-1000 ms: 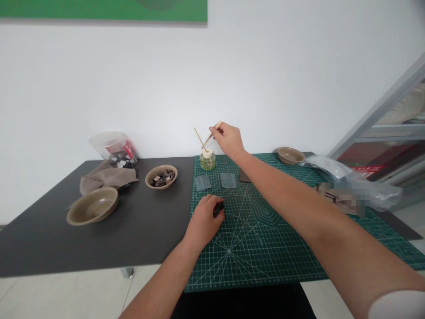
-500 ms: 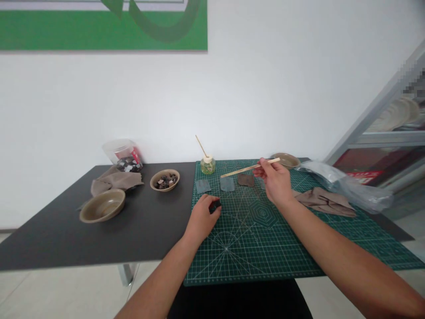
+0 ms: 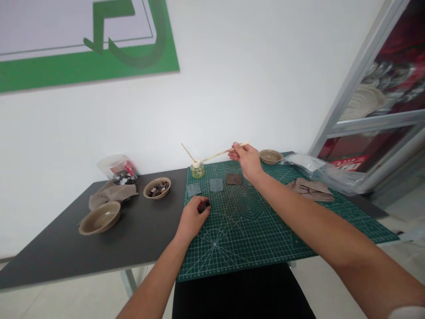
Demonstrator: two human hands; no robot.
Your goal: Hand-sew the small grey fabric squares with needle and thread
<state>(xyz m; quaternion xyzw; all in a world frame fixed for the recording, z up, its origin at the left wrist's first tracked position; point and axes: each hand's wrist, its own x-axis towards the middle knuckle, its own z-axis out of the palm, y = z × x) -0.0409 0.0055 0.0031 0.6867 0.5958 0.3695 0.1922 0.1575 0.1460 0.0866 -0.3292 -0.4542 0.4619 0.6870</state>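
My left hand (image 3: pixel 191 219) is closed around a small dark piece (image 3: pixel 207 204), just above the green cutting mat (image 3: pixel 232 246); its fingers hide most of the piece. My right hand (image 3: pixel 247 160) is raised over the back of the mat, pinching a thin wooden chopstick (image 3: pixel 217 155). The chopstick's far tip is close to the lid of a small glass jar (image 3: pixel 198 171) of yellow-green liquid; whether it touches cannot be made out. Another thin stick (image 3: pixel 187 151) slants up from the jar. Grey squares (image 3: pixel 216 185) and a brown square (image 3: pixel 233 179) lie in a row between my hands.
On the dark table (image 3: pixel 149 235) at left are a bowl of dark pieces (image 3: pixel 158 195), another bowl (image 3: pixel 100 219), a brown cloth (image 3: pixel 113 193) and a tipped plastic tub (image 3: pixel 114 167). At right are a bowl (image 3: pixel 271 157), a cloth (image 3: pixel 312 188) and a clear plastic bag (image 3: pixel 327 172).
My right hand has moved back with the chopstick, bringing its tip from above a grey square to the jar's lid. My left hand still grips the dark piece. The camera view has shifted.
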